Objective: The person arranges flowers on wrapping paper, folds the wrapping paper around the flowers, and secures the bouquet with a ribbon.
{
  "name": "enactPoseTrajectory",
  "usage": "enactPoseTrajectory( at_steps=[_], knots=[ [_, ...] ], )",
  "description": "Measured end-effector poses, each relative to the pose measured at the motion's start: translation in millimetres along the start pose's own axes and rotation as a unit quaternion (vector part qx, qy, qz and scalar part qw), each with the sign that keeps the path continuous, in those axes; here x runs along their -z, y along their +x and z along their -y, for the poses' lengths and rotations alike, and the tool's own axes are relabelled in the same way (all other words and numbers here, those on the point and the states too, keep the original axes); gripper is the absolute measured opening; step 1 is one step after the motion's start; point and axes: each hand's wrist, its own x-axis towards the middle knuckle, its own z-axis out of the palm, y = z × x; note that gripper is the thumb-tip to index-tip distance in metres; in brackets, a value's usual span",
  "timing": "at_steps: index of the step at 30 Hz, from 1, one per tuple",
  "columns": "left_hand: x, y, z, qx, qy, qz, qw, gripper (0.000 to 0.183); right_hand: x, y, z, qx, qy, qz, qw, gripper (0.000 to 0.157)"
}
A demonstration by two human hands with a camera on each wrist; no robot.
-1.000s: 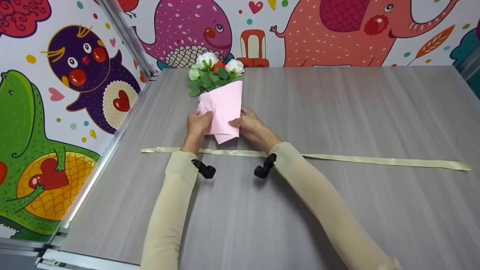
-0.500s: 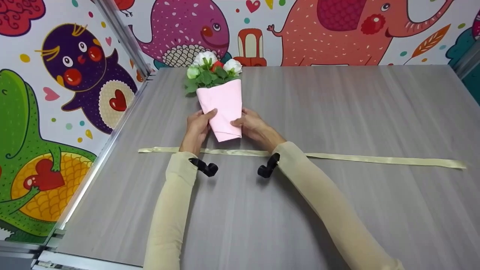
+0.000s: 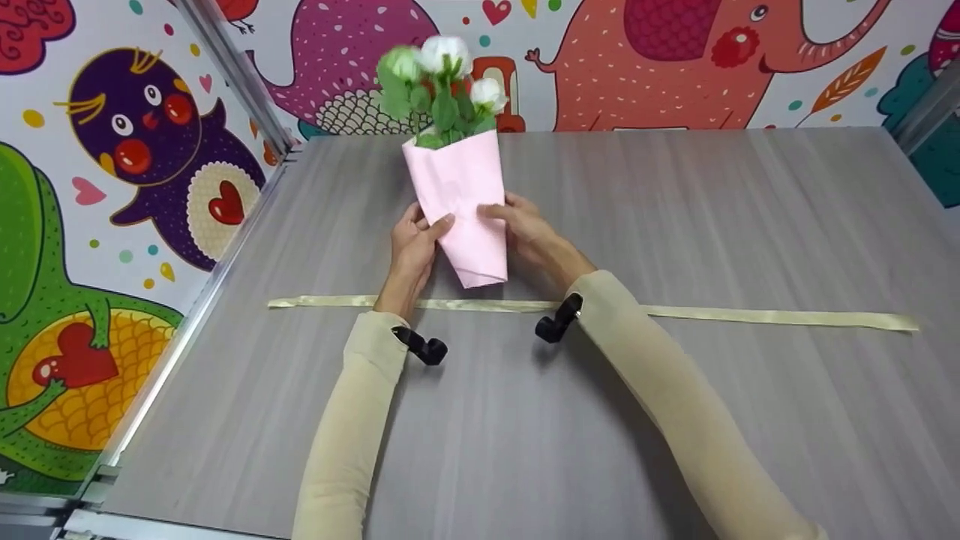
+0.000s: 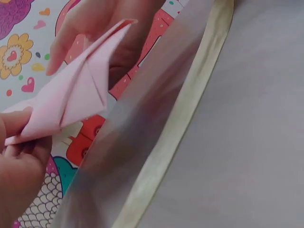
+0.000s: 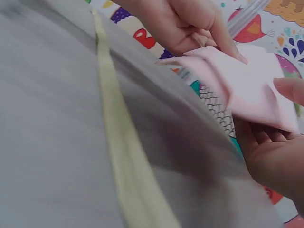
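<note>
A bouquet of white flowers (image 3: 445, 56) with green leaves stands up out of a pink wrapping sheet (image 3: 466, 180), folded into a cone that narrows toward me. My left hand (image 3: 417, 244) grips the cone's left side, thumb in front and fingers behind. On the right side my right hand (image 3: 534, 229) holds it the same way, its thumb lying across the front. In the left wrist view the folded lower end of the pink wrap (image 4: 76, 92) shows overlapping layers. The right wrist view has the wrap (image 5: 247, 85) between both hands.
A long pale yellow ribbon (image 3: 750, 316) lies across the grey table (image 3: 487, 435), passing under both forearms. A wall with cartoon animals (image 3: 660, 67) rises behind the table, and another painted wall (image 3: 135, 142) borders its left side.
Both hands have raised the bouquet and shifted it slightly right, and it now stands more upright. The wrap's lower end has been tucked neater. The red flower seen earlier is now hidden.
</note>
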Motion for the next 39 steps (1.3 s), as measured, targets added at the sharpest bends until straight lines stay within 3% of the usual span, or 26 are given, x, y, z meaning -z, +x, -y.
enactPoseTrajectory(
  at_steps=[6, 11, 16, 20, 27, 33, 39],
  knots=[
    [-18.6, -11.8, -6.3, -0.051, -0.04, 0.05, 0.9966, 0.056, 15.8, -10, 26, 0.061, 0.037, -0.014, 0.997, 0.044],
    [-31.4, -23.3, -14.0, -0.088, 0.003, 0.108, 0.9903, 0.047, 31.8, -28, 43, 0.148, 0.019, -0.033, 0.988, 0.041],
    [-44.5, -33.6, -23.8, -0.089, 0.071, 0.151, 0.9819, 0.038, 44.6, -48, 48, 0.195, -0.029, -0.065, 0.978, 0.046],
    [-55.0, -40.7, -27.7, -0.071, 0.077, 0.179, 0.9783, 0.029, 50.9, -63, 49, 0.221, -0.043, -0.069, 0.972, 0.047],
    [-67.1, -48.4, -28.0, -0.064, 0.095, 0.215, 0.9699, 0.026, 60.9, -86, 52, 0.229, -0.048, -0.084, 0.969, 0.043],
    [-74.8, -52.1, -26.6, -0.007, 0.041, 0.247, 0.9682, 0.026, 70.8, -102, 55, 0.221, -0.04, -0.08, 0.971, 0.044],
    [-85.0, -58.0, -22.5, 0.006, 0.016, 0.235, 0.9719, 0.033, 83.1, -115, 52, 0.193, -0.066, -0.069, 0.976, 0.045]
  ],
)
